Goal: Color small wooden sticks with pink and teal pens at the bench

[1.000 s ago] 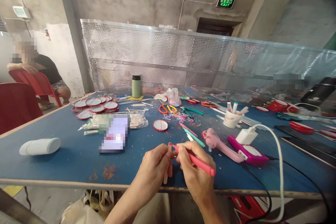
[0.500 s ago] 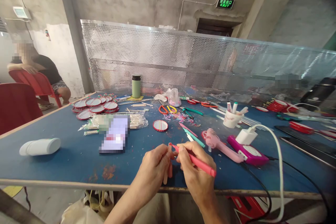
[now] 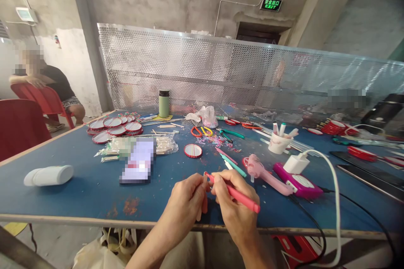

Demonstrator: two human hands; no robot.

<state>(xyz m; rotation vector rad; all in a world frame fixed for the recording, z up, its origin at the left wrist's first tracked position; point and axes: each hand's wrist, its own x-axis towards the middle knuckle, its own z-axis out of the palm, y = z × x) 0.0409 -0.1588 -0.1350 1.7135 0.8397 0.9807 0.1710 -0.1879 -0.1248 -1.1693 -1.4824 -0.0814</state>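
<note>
My left hand (image 3: 184,201) is closed around a thin wooden stick (image 3: 200,210), held upright over the near edge of the blue table (image 3: 78,185). My right hand (image 3: 232,204) grips a red marker pen (image 3: 243,198) like a pencil. Its tip touches the top of the stick, which shows red colour there. A small round red-rimmed mirror (image 3: 192,150) lies on the table just beyond my hands, with loose pink and green pens (image 3: 232,163) beside it.
A phone (image 3: 139,166) and a white tube (image 3: 49,175) lie at left. Several red-rimmed mirrors (image 3: 113,127), bagged sticks (image 3: 135,145), scissors (image 3: 201,131), a green flask (image 3: 163,103), a cup of pens (image 3: 279,141), a pink fan (image 3: 265,172), and a charger with cable (image 3: 334,185) crowd the table. Another person sits at far left (image 3: 44,88).
The marker tip has shifted slightly on the stick's top end; both hands stay in nearly the same place.
</note>
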